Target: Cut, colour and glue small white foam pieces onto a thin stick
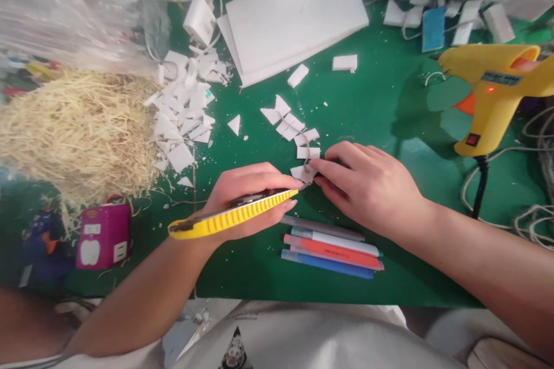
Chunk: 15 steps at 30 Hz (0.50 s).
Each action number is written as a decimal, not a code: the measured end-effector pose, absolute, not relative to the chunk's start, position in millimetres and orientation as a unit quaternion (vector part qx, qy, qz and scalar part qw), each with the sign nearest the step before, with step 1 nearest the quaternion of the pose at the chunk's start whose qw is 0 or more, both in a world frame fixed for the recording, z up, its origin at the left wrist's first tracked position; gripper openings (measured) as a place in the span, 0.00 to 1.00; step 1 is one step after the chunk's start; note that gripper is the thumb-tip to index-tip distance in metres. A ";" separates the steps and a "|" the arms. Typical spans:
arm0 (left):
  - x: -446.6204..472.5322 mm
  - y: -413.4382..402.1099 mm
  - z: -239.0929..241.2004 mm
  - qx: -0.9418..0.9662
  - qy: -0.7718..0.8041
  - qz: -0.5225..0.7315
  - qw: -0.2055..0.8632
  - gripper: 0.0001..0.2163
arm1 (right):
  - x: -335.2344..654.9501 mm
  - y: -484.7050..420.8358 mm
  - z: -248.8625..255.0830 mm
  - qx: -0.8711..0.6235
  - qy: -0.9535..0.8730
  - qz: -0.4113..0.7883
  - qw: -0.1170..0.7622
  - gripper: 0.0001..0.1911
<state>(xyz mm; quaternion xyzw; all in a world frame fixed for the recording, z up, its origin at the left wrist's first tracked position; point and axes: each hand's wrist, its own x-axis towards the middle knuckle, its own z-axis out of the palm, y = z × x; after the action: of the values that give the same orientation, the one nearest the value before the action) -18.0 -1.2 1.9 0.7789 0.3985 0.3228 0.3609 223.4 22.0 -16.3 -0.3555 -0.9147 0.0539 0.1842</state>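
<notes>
At cutter (pixel 234 217) tip, foam scrap (pixel 303 173) in right hand (pixel 373 189) pinch; left hand (pixel 249 189) gripping cutter.

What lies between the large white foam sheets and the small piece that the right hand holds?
Small white foam offcuts, scattered on the green mat between the foam sheets and the piece; the head view shows it.
</notes>
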 end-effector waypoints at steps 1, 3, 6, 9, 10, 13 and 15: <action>-17.9 -1.2 2.0 0.778 0.400 0.323 0.362 0.08 | 223.5 22.1 -16.5 -0.354 -0.915 0.057 0.186 0.13; -18.2 -1.2 1.6 0.779 0.398 0.323 0.362 0.08 | 223.6 22.4 -16.6 -0.349 -0.915 0.064 0.190 0.12; -19.2 -1.5 0.3 0.790 0.388 0.320 0.351 0.08 | 223.0 22.6 -16.2 -0.346 -0.916 0.065 0.193 0.12; -20.0 -2.0 -0.3 0.800 0.383 0.317 0.334 0.07 | 221.6 22.1 -15.8 -0.345 -0.915 0.065 0.198 0.11; -20.2 -2.1 -0.2 0.805 0.381 0.314 0.330 0.07 | 221.2 21.9 -15.8 -0.345 -0.915 0.068 0.199 0.11; -20.3 -2.2 1.1 0.822 0.370 0.298 0.313 0.07 | 220.0 21.8 -16.4 -0.344 -0.914 0.077 0.199 0.11; -19.7 -2.2 2.3 0.838 0.362 0.287 0.290 0.07 | 219.3 22.3 -16.8 -0.344 -0.915 0.074 0.198 0.11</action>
<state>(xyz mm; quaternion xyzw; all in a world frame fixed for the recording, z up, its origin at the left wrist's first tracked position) -19.7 -2.2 2.3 0.8382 0.3618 0.2868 0.2902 219.3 22.3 -16.8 -0.3441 -0.9148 0.0740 0.1983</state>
